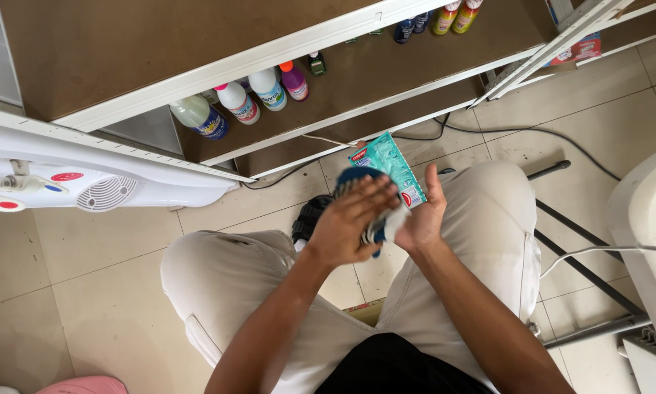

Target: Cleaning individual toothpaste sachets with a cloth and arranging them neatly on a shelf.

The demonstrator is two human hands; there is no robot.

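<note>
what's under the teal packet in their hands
Beneath the teal packet a blurred dark blue and white item shows between the left hand and right hand; fingers cover the rest.

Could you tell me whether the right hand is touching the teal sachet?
Touching: the head view shows the right hand gripping the teal sachet, thumb against its lower edge.

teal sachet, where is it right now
The teal sachet is mid-frame in the head view, held in the right hand, above the knees and below the shelf of bottles.

both hands (386, 219) on teal packet (386, 164)
</note>
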